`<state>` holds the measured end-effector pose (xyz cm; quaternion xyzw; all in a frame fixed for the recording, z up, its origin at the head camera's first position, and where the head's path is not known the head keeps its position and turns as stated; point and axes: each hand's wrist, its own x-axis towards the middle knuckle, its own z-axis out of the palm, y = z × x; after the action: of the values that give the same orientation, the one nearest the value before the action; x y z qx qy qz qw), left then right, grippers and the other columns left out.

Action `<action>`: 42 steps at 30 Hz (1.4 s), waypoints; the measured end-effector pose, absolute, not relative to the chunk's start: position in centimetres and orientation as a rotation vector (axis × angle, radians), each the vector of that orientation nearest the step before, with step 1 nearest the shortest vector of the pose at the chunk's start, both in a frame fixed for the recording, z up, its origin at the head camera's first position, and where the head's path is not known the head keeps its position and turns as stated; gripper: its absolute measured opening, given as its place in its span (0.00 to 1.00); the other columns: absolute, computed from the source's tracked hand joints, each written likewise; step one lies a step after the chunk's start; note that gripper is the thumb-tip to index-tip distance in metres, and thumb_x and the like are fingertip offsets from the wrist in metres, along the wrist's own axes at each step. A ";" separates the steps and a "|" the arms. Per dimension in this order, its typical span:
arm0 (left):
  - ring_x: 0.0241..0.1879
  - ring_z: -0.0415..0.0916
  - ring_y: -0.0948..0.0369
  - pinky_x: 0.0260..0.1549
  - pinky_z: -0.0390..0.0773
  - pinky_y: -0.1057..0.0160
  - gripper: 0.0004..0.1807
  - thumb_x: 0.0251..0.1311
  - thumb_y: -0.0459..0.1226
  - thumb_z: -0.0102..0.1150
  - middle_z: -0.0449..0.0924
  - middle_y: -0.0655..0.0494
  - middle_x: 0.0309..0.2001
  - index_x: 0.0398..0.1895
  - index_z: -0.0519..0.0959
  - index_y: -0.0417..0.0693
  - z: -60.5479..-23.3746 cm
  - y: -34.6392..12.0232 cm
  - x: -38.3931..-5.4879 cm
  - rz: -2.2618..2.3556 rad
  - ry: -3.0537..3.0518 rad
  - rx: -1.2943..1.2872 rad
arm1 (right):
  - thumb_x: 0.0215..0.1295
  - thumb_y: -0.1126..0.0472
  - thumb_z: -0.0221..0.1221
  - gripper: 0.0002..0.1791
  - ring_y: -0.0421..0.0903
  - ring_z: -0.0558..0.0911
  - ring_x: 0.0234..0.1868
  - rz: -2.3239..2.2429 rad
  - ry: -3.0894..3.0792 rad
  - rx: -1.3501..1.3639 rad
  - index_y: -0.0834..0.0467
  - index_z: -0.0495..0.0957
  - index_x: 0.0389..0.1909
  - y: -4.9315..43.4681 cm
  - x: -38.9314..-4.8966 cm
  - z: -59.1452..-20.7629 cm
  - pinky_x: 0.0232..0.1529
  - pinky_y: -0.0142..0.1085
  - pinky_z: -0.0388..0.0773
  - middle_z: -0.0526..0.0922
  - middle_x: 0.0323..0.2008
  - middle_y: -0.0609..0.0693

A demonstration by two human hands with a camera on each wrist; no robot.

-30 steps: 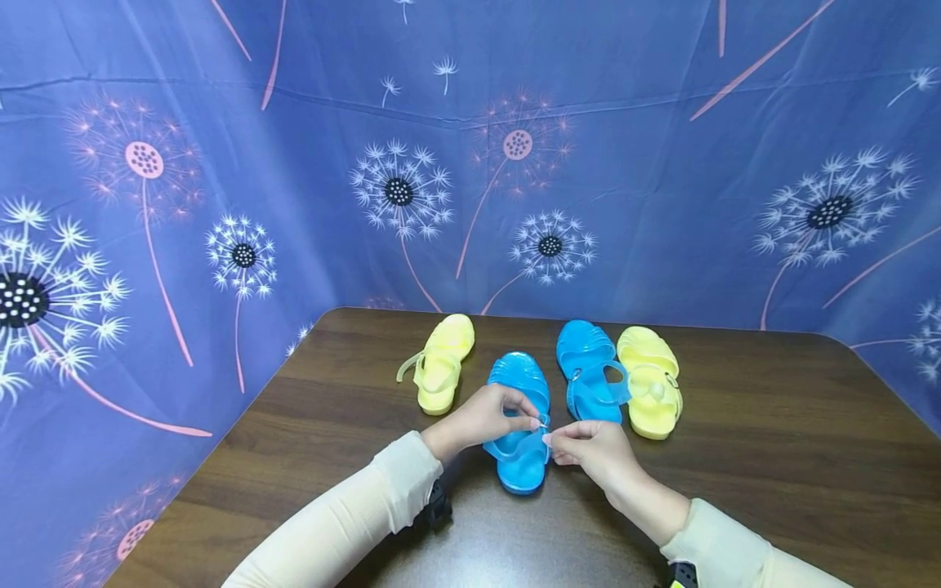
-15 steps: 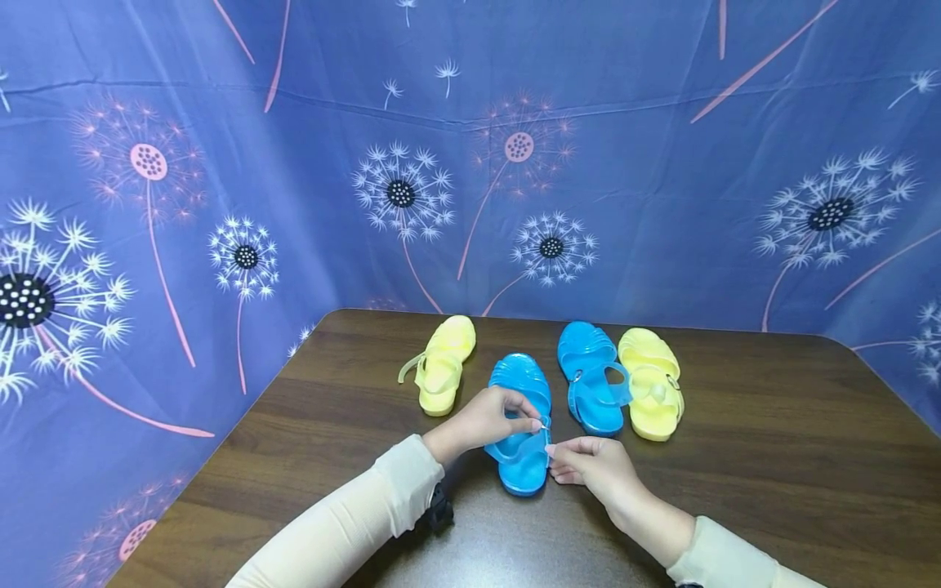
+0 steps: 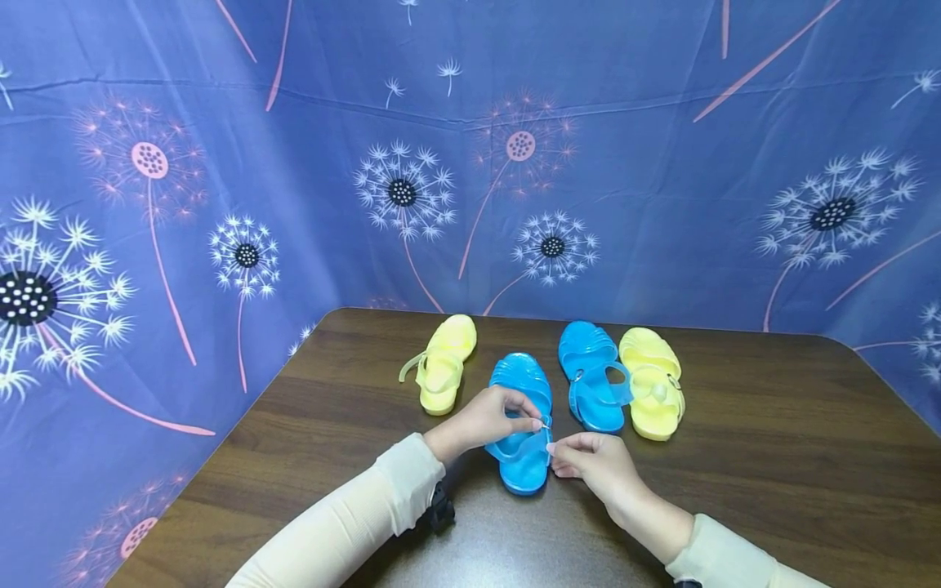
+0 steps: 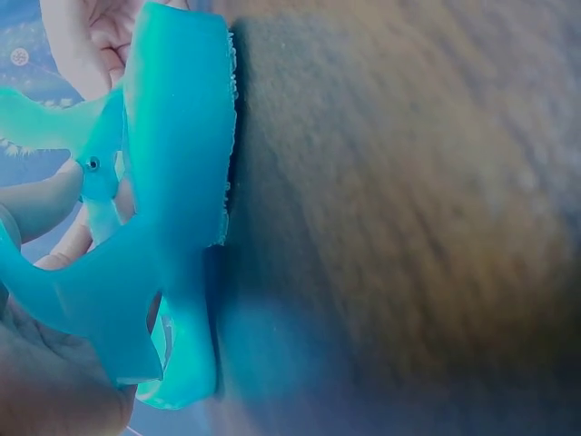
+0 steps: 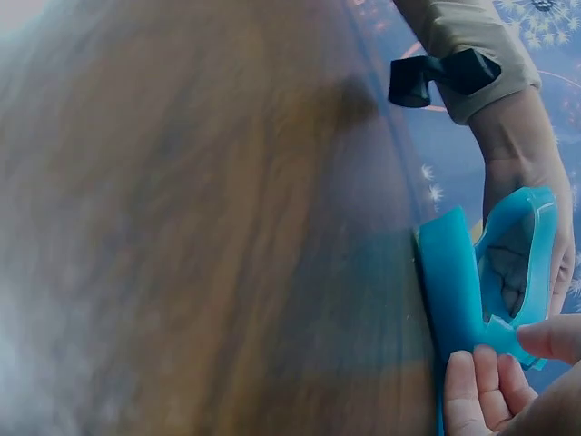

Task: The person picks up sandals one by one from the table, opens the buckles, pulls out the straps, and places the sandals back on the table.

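A blue jelly sandal (image 3: 519,371) lies on the table in front of me, toe pointing away. My left hand (image 3: 488,420) reaches over its straps and pinches near the small metal buckle (image 3: 545,423) on the right side. Just below, at the sandal's right edge, my right hand (image 3: 599,467) holds the strap between thumb and fingers. In the left wrist view, the sandal's heel (image 4: 182,118) stands close, and a strap piece with a small metal pin (image 4: 93,164) shows by a fingertip. The right wrist view shows right-hand fingers (image 5: 490,386) against the sandal's side.
A second blue sandal (image 3: 588,347) stands right of the handled one, beside a yellow sandal (image 3: 647,347). Another yellow sandal (image 3: 441,363) lies to the left with its strap sticking out. All rest on a brown wooden table (image 3: 794,433) before a blue dandelion-print cloth (image 3: 662,163).
My right hand has slid slightly down along the sandal's right edge, away from the buckle, still pinching. My left hand keeps its place at the buckle.
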<state>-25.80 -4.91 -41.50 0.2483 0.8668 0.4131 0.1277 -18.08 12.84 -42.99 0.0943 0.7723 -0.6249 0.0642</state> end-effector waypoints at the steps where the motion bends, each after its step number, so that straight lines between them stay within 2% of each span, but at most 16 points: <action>1: 0.51 0.79 0.61 0.55 0.76 0.57 0.05 0.61 0.42 0.64 0.86 0.65 0.35 0.36 0.86 0.54 -41.5 -4.9 -25.8 1.203 2.518 0.723 | 0.63 0.62 0.63 0.12 0.46 0.85 0.31 -1.878 2.348 0.276 0.70 0.81 0.38 12.8 -18.1 -43.0 0.39 0.39 0.85 0.86 0.28 0.53; 15: 0.52 0.79 0.61 0.56 0.76 0.58 0.06 0.61 0.41 0.64 0.86 0.63 0.37 0.38 0.86 0.52 -41.4 -5.0 -26.2 1.216 2.482 0.715 | 0.63 0.63 0.62 0.11 0.46 0.85 0.32 -1.824 2.394 0.210 0.68 0.81 0.38 13.1 -18.6 -42.7 0.40 0.38 0.84 0.85 0.29 0.53; 24: 0.50 0.79 0.63 0.53 0.76 0.61 0.06 0.60 0.41 0.65 0.86 0.63 0.38 0.39 0.86 0.53 -41.7 -5.0 -26.4 1.214 2.475 0.689 | 0.63 0.62 0.62 0.11 0.46 0.85 0.33 -1.782 2.423 0.136 0.68 0.80 0.38 13.2 -18.7 -42.7 0.41 0.38 0.84 0.85 0.31 0.52; 33: 0.45 0.79 0.62 0.49 0.78 0.59 0.07 0.59 0.40 0.66 0.87 0.58 0.39 0.39 0.86 0.49 -41.5 -5.1 -26.4 1.301 2.378 0.568 | 0.63 0.61 0.62 0.11 0.47 0.85 0.33 -1.602 2.517 -0.177 0.67 0.80 0.37 14.1 -19.5 -42.4 0.39 0.38 0.84 0.85 0.32 0.54; 42: 0.39 0.80 0.65 0.42 0.78 0.66 0.05 0.58 0.39 0.67 0.86 0.57 0.35 0.36 0.86 0.48 -41.4 -4.8 -26.5 1.257 2.417 0.650 | 0.64 0.63 0.60 0.11 0.46 0.84 0.33 -1.631 2.477 -0.152 0.69 0.79 0.39 14.5 -20.4 -41.7 0.39 0.39 0.84 0.85 0.31 0.53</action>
<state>-26.48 -4.81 -41.41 0.2286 0.8505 0.4422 0.1698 -20.37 14.53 -41.67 -0.0510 0.8310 -0.5472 0.0858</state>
